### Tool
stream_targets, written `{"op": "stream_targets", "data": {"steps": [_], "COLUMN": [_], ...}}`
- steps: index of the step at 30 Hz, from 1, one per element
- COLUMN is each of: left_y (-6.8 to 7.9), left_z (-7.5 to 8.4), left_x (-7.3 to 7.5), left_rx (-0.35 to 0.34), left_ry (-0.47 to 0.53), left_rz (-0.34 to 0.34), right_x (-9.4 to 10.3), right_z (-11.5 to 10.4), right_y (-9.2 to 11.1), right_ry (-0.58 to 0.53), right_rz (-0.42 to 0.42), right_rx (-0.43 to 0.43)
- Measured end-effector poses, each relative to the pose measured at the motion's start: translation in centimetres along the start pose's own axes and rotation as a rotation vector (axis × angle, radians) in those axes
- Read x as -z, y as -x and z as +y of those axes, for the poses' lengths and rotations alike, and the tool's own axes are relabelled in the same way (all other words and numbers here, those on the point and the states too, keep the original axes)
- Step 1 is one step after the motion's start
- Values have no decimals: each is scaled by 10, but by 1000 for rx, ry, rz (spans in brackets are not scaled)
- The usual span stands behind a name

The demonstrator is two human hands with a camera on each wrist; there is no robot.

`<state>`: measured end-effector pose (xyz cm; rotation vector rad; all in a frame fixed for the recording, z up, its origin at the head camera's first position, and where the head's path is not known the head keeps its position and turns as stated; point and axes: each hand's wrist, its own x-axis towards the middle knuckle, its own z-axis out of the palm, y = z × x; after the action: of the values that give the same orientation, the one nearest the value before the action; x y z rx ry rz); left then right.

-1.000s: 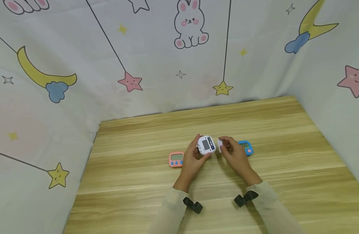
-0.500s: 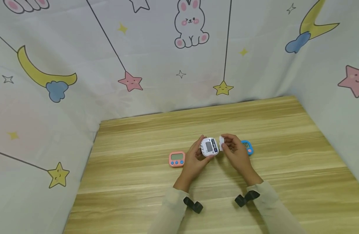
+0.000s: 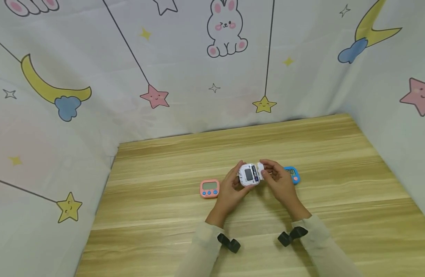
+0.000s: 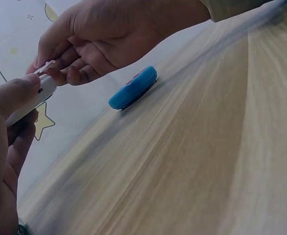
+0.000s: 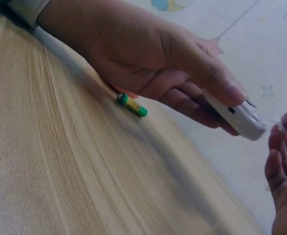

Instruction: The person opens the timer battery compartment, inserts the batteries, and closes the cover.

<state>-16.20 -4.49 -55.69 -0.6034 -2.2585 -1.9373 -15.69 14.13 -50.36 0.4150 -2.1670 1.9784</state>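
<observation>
My left hand [image 3: 229, 194] grips a white digital timer [image 3: 247, 177] by its edges, back side up and clear of the table. Along its right side the battery compartment is uncovered, with a dark battery [image 3: 255, 174] in it. Between right thumb and fingers, my right hand [image 3: 280, 187] pinches a small white battery cover [image 3: 260, 169], held right at that compartment's edge. In the left wrist view the cover's thin edge [image 4: 46, 66] shows just beyond the timer's end [image 4: 46, 88].
A pink timer [image 3: 209, 188] lies left of the left hand. Partly behind the right hand is a blue timer [image 3: 292, 175]. The right wrist view shows a green and yellow battery [image 5: 132, 105] on the wooden table [image 3: 157, 215]. Patterned cloth [image 3: 184, 77] surrounds the table.
The white timer has shifted slightly right and toward the person. The cover came away a little to the right, then moved back left to the compartment's edge.
</observation>
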Motion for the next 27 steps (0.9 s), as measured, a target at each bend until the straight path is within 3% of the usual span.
{"op": "stream_targets", "data": {"steps": [19,27], "left_y": [1,1], "left_z": [0,-1], "left_x": [1,0], "left_rx": [2,-13], "left_ry": [-31,-36], "left_rz": [-31,-29], "right_x": [-7,-9], "right_z": [4,-1], "right_y": [1,2], "right_ry": [19,131], "right_rz": [1,-13], "right_rx": [2,28]}}
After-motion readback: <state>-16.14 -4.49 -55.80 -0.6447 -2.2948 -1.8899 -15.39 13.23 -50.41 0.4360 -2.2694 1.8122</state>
